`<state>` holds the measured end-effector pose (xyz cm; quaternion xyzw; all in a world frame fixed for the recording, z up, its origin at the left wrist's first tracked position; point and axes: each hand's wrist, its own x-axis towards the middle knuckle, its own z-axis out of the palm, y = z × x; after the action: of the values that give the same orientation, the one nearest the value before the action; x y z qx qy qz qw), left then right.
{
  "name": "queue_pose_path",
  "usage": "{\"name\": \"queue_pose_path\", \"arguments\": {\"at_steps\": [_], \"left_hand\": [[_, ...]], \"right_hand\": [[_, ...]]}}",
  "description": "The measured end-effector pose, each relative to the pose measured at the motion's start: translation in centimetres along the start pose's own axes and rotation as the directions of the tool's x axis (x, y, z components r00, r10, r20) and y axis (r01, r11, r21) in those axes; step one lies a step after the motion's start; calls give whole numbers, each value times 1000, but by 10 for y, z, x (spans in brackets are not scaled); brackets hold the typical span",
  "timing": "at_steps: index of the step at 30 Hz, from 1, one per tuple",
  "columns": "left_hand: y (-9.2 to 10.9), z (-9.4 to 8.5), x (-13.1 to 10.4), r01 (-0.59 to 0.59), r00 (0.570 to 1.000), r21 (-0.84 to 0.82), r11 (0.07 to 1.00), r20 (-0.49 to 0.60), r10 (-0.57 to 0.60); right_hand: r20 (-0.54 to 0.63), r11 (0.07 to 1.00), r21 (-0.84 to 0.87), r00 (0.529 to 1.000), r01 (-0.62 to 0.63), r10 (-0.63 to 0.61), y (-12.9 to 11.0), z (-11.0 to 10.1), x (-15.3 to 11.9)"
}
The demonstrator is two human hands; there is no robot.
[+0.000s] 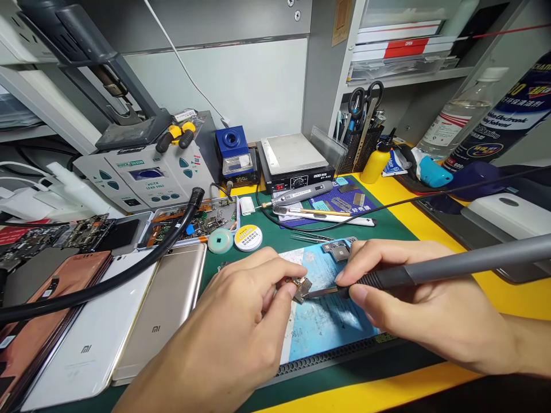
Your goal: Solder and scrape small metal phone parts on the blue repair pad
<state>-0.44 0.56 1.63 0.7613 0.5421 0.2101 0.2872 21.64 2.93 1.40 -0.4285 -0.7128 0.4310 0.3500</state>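
Observation:
Between the thumb and fingers of my left hand [241, 315] is a small metal-shielded circuit board piece [302, 288]. My right hand [413, 310] is closed around a thick dark grey pen-shaped tool [387, 277], held like a pencil. The tool's thin flat metal tip [322, 292] touches or nearly touches the board piece's edge; exact contact is too small to tell. Both hands are above a worn blue work pad [331, 330]. Another small shielded board piece [338, 249] lies on the pad just beyond my right fingertips.
Phone back covers [159, 321] lie at the left under a black hose [172, 241]. A parts tray [206, 223], round tin [248, 237], tweezers [312, 238] and brush [322, 214] lie beyond. Behind stand a hot-air station [150, 175], heating plate [297, 158] and yellow bottle [376, 163].

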Motion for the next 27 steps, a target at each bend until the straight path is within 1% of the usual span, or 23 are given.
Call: {"name": "queue_pose_path", "arguments": {"at_steps": [15,27], "left_hand": [[1,-1,-2,8,1000,1,1000,12,-8],[-1,-1,-1,9,1000,27,1000,5,-9]], "right_hand": [[12,1000,9,1000,-23,23,-1,0,1],[11,1000,-5,1000,-13,13,-3,0,1]]}}
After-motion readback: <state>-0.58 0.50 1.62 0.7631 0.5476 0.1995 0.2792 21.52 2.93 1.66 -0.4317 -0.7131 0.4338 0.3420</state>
